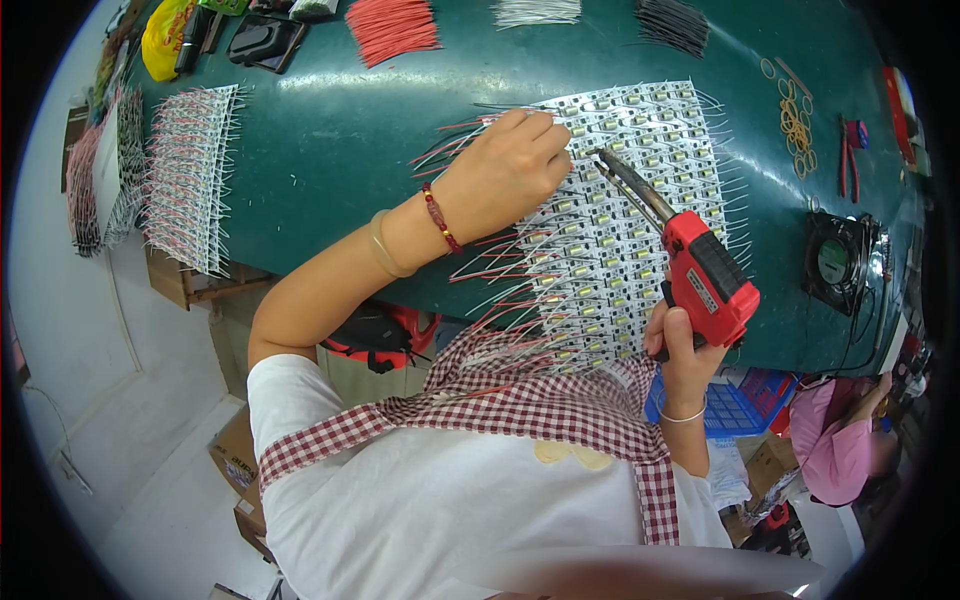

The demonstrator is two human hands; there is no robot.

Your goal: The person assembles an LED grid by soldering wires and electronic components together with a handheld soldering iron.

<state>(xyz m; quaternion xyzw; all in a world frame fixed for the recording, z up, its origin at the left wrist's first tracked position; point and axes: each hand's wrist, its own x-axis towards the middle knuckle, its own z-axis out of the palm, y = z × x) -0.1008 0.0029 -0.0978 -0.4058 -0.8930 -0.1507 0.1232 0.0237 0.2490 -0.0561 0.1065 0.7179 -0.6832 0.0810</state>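
The right hand (pixel 683 340) grips the iron (pixel 705 280) by its handle, probably to aim the tip at the panel (pixel 640 215). The left hand (pixel 512 162) has its fingers curled together over the panel; whether they pinch a wire is hidden. The panel lies on the bench (pixel 330 130) before the person, presumably for easy reach. Counted: three wire bundles, red (pixel 393 30), white (pixel 538 11), black (pixel 672 27); one fan (pixel 836 262); one pliers (pixel 849 160).
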